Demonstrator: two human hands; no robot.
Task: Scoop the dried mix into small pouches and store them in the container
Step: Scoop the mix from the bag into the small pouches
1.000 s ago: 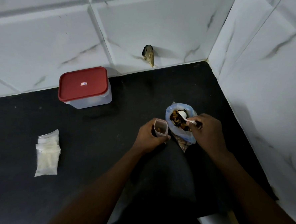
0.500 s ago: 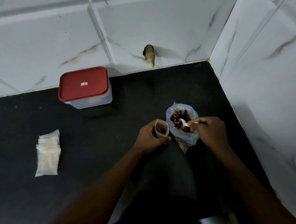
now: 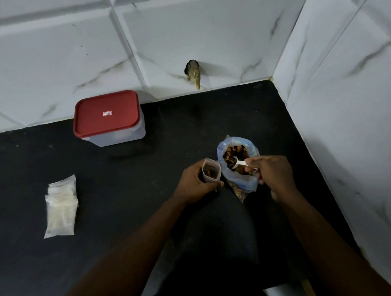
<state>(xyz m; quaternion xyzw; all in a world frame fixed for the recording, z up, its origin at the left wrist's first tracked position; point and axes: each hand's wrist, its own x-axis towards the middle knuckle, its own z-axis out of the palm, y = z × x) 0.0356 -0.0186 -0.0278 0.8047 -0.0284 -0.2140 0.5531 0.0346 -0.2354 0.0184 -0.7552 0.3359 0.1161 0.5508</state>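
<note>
1. Head view: the small pouch (image 3: pixel 211 170) stands upright with its mouth open, gripped in the left hand (image 3: pixel 194 182), just left of the bag of dried mix (image 3: pixel 238 180) on the dark worktop (image 3: pixel 141 190).
2. The right hand (image 3: pixel 273 175) pinches the handle of a white spoon (image 3: pixel 237 163). The spoon's bowl sits down in the mix, and the handle runs rightward to the fingers.
3. The pouch mouth lies just left of the spoon bowl, so the coming transfer looks like a short lift and leftward carry.
4. The left hand's fingers curl round the pouch body, which already holds some mix.
5. The red-lidded container (image 3: pixel 109 119) stands closed, well apart at back left. A stack of empty pouches (image 3: pixel 61 208) lies further left.
</note>
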